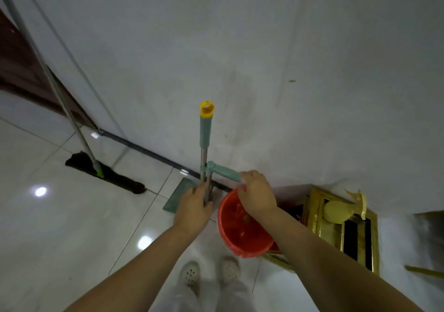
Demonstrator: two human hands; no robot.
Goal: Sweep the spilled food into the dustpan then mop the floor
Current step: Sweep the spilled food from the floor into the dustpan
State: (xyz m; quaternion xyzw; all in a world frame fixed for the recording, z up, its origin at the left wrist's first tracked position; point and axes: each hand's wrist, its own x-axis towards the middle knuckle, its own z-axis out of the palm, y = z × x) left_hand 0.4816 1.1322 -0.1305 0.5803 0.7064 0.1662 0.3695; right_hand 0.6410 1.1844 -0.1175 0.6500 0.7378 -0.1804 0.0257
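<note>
A teal dustpan (177, 200) stands on the floor against the wall, with an upright metal pole (203, 160) that ends in a teal grip and a yellow cap (207, 108). My left hand (193, 212) grips the pole low down. A short teal side handle (222, 170) juts right from the pole. My right hand (257, 194) curls over its end, just above the rim of a red bucket (242, 232). A flat mop with a dark head (108, 173) and a long grey pole (48, 71) leans against the wall on the left.
Glossy white floor tiles (60, 227) spread out to the left. A gold-framed object (346, 227) lies on the floor right of the bucket. A small green speck (292, 81) sticks to the white wall. My feet in pale shoes (209, 273) stand below the bucket.
</note>
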